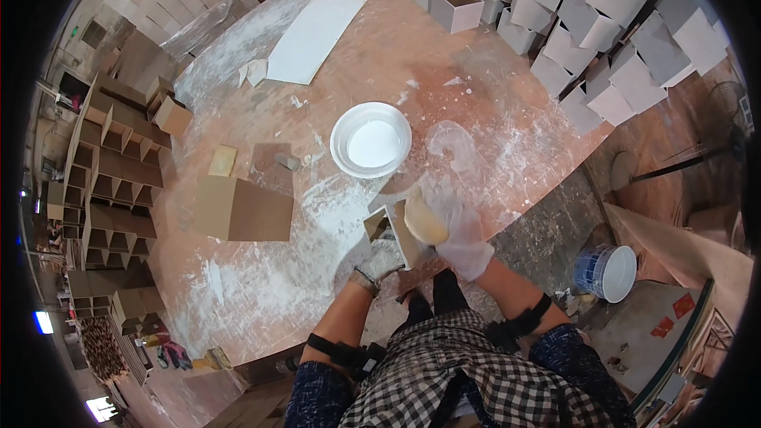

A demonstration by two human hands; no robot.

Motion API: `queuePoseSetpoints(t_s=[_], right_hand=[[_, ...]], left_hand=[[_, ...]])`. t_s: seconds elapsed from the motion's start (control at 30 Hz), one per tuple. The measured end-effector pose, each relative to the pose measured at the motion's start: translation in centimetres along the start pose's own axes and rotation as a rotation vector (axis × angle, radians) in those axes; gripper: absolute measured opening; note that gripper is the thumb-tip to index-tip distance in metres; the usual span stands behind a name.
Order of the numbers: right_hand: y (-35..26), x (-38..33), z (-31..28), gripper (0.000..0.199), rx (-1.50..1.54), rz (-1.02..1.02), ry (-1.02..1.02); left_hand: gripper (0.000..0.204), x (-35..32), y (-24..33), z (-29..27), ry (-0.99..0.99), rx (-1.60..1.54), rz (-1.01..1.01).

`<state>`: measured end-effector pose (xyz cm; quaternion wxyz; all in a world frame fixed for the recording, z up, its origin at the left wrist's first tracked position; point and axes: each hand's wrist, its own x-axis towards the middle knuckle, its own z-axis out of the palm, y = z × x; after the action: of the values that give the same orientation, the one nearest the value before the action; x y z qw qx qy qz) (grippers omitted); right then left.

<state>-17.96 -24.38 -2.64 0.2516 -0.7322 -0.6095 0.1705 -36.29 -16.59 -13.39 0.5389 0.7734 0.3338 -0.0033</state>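
Observation:
My left hand (382,260), in a grey knit glove, reaches into the open side of a small box (406,244) and grips it near the table's front edge. A thick pale-yellow sponge (426,219) is held in my right hand (461,231), which wears a clear plastic glove. The sponge lies against the right face of the box, and my fingers partly hide it. Just beyond my hands stands a white bowl (338,139) with white liquid (375,143) in it.
A brown box (234,210) stands at left, a yellowish block (223,161) behind it. Farther back lies a white board (317,38). White-coated boxes (567,51) are stacked at far right; brown compartmented boxes (119,162) rise at left. A bucket (617,273) sits right, below the table edge.

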Motion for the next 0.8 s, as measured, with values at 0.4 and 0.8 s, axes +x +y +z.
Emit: queuePoseSetpoints(t_s=[0.4, 0.8], right_hand=[[-0.8, 0.8, 0.5, 0.048, -0.272, -0.294, 0.201], [-0.7, 1.5, 1.1, 0.047, 0.177, -0.353, 0.269]], left_hand=[[0.058, 0.5, -0.3, 1.3, 0.258, -0.673, 0.134], [0.055, -0.5, 2.7, -1.2, -0.025, -0.646, -0.007]])
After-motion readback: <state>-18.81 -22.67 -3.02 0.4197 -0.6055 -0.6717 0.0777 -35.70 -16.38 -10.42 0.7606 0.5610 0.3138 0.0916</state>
